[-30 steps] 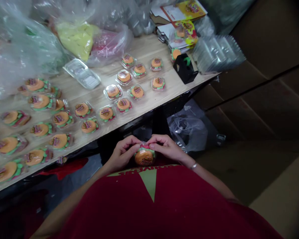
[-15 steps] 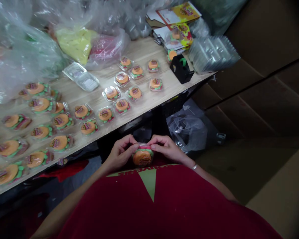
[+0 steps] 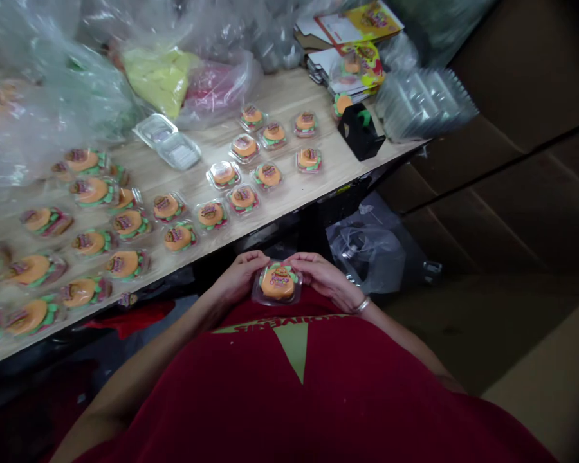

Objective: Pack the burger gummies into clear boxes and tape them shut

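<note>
Close to my body, below the table edge, I hold a small clear plastic box with a toy burger (image 3: 277,283) inside. Its orange bun, green layer and printed label face up toward me. My left hand (image 3: 241,276) is closed on the box's far left corner, thumb along the edge. On the far right side my right hand (image 3: 321,276) pinches it, with the fingers partly hidden beneath. On the table (image 3: 280,196), several similar boxed burgers stand, the nearest ones including a boxed burger (image 3: 180,237) near the front edge.
An opened clear clamshell (image 3: 168,141) lies on the table. Bags of yellow pieces (image 3: 161,77) and pink pieces (image 3: 217,87) are behind it. To the right are a black tape dispenser (image 3: 360,135), stacked clear clamshells (image 3: 424,106) and printed cartons (image 3: 361,26). A plastic bag (image 3: 371,257) sits below the table.
The boxed burger has tilted from showing its pink and green side edge to showing its label face. Both hands shifted slightly with it, and the whole view moved a little.
</note>
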### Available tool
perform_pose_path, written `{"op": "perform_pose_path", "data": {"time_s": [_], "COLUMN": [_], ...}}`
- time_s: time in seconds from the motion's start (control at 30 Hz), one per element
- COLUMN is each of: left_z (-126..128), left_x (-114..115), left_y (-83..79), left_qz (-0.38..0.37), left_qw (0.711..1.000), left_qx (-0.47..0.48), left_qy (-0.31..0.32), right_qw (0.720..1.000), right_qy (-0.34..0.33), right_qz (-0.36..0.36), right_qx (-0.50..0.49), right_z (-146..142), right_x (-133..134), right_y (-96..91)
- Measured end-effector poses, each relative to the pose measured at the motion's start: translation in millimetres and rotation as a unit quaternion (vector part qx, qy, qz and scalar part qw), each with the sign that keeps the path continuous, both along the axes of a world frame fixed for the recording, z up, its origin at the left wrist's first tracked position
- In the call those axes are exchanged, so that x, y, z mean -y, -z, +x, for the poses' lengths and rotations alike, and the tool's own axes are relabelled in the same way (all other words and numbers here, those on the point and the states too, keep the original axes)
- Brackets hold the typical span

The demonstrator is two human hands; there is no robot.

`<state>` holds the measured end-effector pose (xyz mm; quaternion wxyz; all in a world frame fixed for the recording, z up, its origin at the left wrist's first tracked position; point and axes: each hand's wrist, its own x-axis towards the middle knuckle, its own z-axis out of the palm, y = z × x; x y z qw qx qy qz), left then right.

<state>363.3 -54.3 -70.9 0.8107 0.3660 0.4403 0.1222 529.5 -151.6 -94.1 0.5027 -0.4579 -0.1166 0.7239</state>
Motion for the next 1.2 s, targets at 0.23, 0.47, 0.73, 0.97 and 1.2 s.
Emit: {"op": "perform_pose_path", "data": {"time_s": [0.23, 0.47, 0.73, 0.97, 1.2], "left_z": [-4.3, -42.1, -52.6, -24.4, -19.9], "left_x": [5.0, 15.5, 21.3, 23.1, -20.7], "left_y": [-9.9, -32.1, -18.9, -15.4, -41.9], "left_qz": [0.087, 0.221, 0.255, 0.213, 0.174], "left_qw": [0.996, 0.963, 0.952, 0.97, 0.982], "left_qx": [0.015, 0.068, 0.097, 0.053, 0.045], "left_qy": [-0.006, 0.139, 0.136, -0.106, 0.062], "right_qw": [0.999, 0.996, 0.997, 0.985, 0.966], "right_qy": [0.023, 0.054, 0.045, 0.164, -0.03], "right_qz": [0.027, 0.067, 0.059, 0.045, 0.187], "right_qx": [0.002, 0.034, 0.004, 0.021, 0.177], "right_z": [-2.9, -2.8, -4.3, -13.9, -3.5], "right_x": [3.8, 15.5, 14.1, 13.3, 15.0], "right_y": [-7.0, -17.0, -14.0, -6.4, -28.7]}}
